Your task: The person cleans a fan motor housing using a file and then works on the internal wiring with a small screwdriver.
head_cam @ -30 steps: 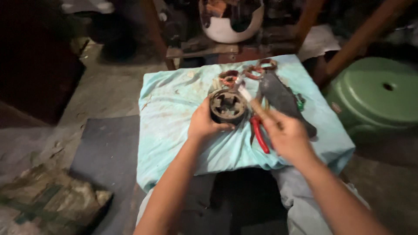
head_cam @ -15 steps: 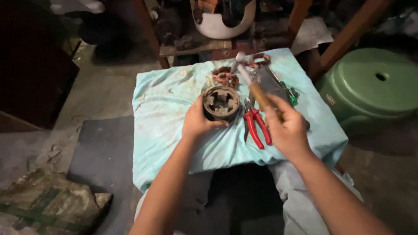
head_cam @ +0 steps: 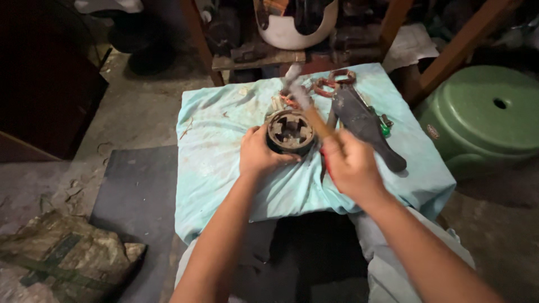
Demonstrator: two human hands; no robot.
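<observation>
Head camera, looking down at a person's two bare forearms reaching over a small table [head_cam: 224, 185] draped in a pale turquoise cloth [head_cam: 213, 146] that is creased and stained.

The left hand [head_cam: 259, 152] is curled around the near left side of a dark, round motor stator [head_cam: 290, 132], a short metal ring with inner teeth, which sits upright on the cloth near the middle of the table. The fingers wrap its wall and hold it steady.

The right hand [head_cam: 347, 164] is closed in a fist around the wooden handle of a hammer [head_cam: 306, 106]. The handle slants up and away to the left, passing over the right edge of the stator; the grey hammer head is blurred and sits above the far side of the stator.

Just under the right hand, a pair of red-handled pliers [head_cam: 324, 163] shows only as a sliver of red on the cloth. To the right lies a long dark metal tool [head_cam: 362, 126] with loop handles at its far end. Coils of copper wire [head_cam: 287, 101] lie just beyond the stator.

Off the table to the right stands a green plastic stool [head_cam: 488, 120]. At the lower left, on the concrete floor, lies a crumpled sack [head_cam: 56, 258]. Beyond the table a white helmet [head_cam: 295, 22] rests on a cluttered wooden shelf.
</observation>
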